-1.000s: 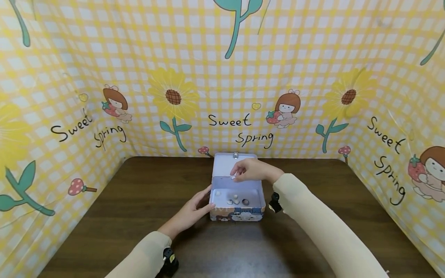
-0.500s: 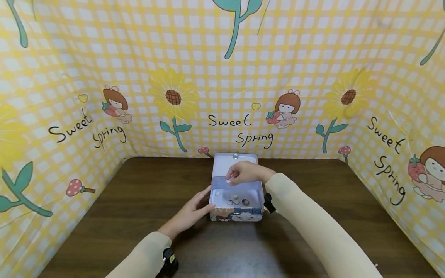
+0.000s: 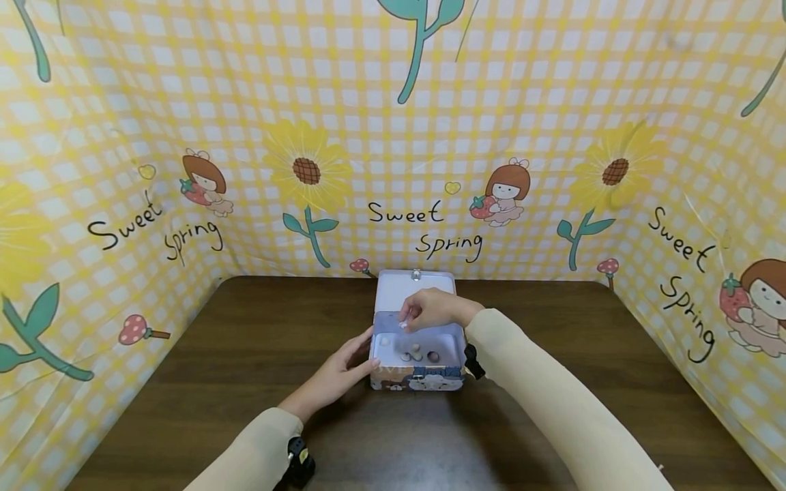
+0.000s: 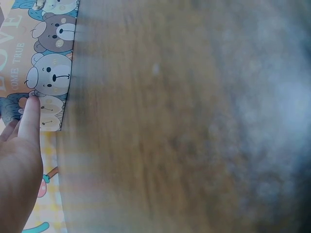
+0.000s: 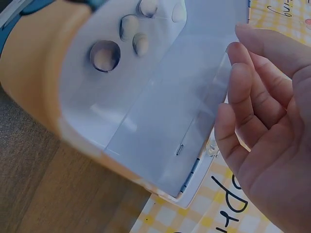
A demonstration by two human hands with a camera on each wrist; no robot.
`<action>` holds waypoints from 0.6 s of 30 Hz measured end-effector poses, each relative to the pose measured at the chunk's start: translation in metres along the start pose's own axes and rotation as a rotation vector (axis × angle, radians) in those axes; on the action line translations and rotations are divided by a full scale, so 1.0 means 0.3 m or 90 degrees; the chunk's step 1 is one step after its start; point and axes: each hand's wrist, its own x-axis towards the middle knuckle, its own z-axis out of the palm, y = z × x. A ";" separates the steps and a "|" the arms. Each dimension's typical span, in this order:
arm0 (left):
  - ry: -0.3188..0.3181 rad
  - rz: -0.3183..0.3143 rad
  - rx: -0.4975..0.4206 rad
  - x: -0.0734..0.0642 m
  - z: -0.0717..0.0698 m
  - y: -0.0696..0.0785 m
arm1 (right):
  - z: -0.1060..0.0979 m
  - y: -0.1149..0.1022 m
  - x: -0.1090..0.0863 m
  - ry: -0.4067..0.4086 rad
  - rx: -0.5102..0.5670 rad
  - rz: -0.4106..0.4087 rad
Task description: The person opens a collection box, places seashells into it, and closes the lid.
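From where I stand, the person's right hand (image 3: 434, 307) hangs over the open tin box (image 3: 420, 383), thumb and fingers curled together in a pinch on a small white piece (image 3: 403, 325). Below that hand, and nearer the person, several small pebble-like pieces (image 5: 105, 56) lie on the box's pale floor; just beyond it the lid (image 3: 391, 290) leans back. The left hand (image 3: 340, 372) rests with fingers fairly straight against the box's left side, thumb at the near corner, the dark counter (image 3: 245, 354) beneath.
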 end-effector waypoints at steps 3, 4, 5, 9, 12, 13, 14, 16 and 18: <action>-0.001 0.001 -0.001 -0.001 0.000 0.000 | 0.004 -0.003 -0.001 -0.005 -0.002 0.003; -0.002 0.002 -0.001 -0.001 0.001 0.000 | 0.005 -0.002 -0.001 -0.006 -0.003 0.004; -0.002 0.002 -0.001 -0.001 0.001 0.000 | 0.007 -0.002 -0.001 -0.009 -0.003 0.006; -0.002 0.003 -0.003 -0.003 0.001 0.003 | 0.011 0.001 -0.001 -0.015 0.002 0.011; -0.002 0.000 -0.003 -0.004 0.001 0.004 | 0.009 0.000 -0.002 -0.018 0.001 0.012; -0.001 -0.001 -0.004 -0.004 0.001 0.004 | 0.008 -0.001 -0.003 -0.019 0.000 0.012; -0.001 -0.001 -0.003 -0.004 0.001 0.003 | 0.006 -0.002 -0.004 -0.020 -0.002 0.012; 0.001 -0.003 -0.003 -0.004 0.000 0.002 | 0.003 -0.003 -0.006 -0.020 -0.005 0.011; 0.002 -0.003 -0.003 -0.004 -0.001 0.000 | 0.000 -0.007 -0.009 -0.021 -0.006 0.010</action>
